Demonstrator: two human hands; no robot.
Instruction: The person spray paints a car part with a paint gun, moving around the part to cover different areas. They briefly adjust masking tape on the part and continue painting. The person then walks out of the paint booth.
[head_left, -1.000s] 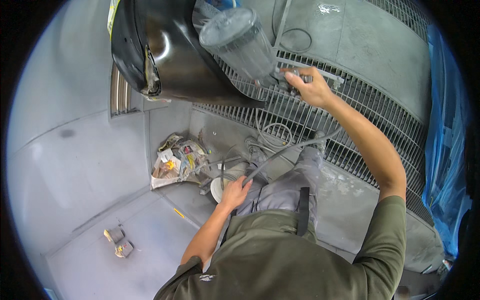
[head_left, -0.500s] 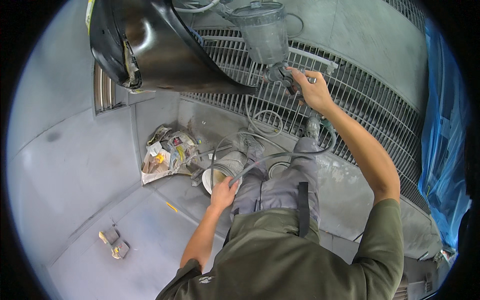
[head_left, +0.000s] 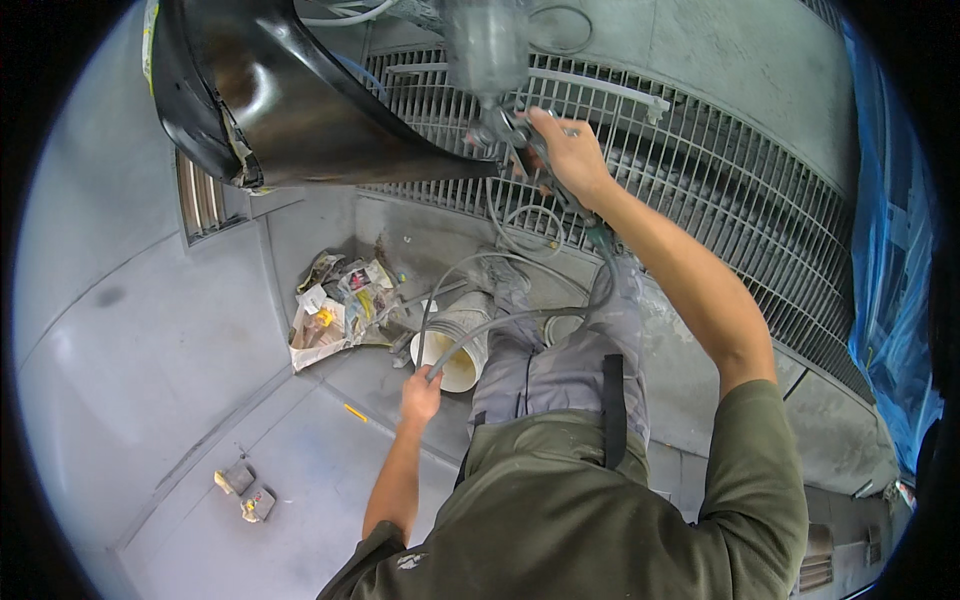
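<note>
My right hand (head_left: 568, 160) grips a spray gun (head_left: 497, 128), which carries a cloudy see-through cup (head_left: 487, 45) on top; the cup's upper part is cut off by the picture's edge. Left of the gun is a glossy black curved car body panel (head_left: 300, 110), and its pointed end comes close to the gun. Whether they touch I cannot tell. From the gun's handle a grey hose (head_left: 530, 318) loops down across my legs. Lower down, my left hand (head_left: 420, 396) is closed around that hose, in front of a white bucket (head_left: 462, 362).
Behind the gun runs a metal floor grating (head_left: 700, 190). Crumpled paper and a carton (head_left: 320, 335) lie by the wall at left. Two small grey blocks (head_left: 245, 490) and a yellow strip (head_left: 355, 413) are on the floor. Blue plastic sheeting (head_left: 890, 260) hangs at right.
My right hand and the spray gun have moved left and slightly up, nearer the panel's tip. My left hand has shifted a little left and still holds the hose.
</note>
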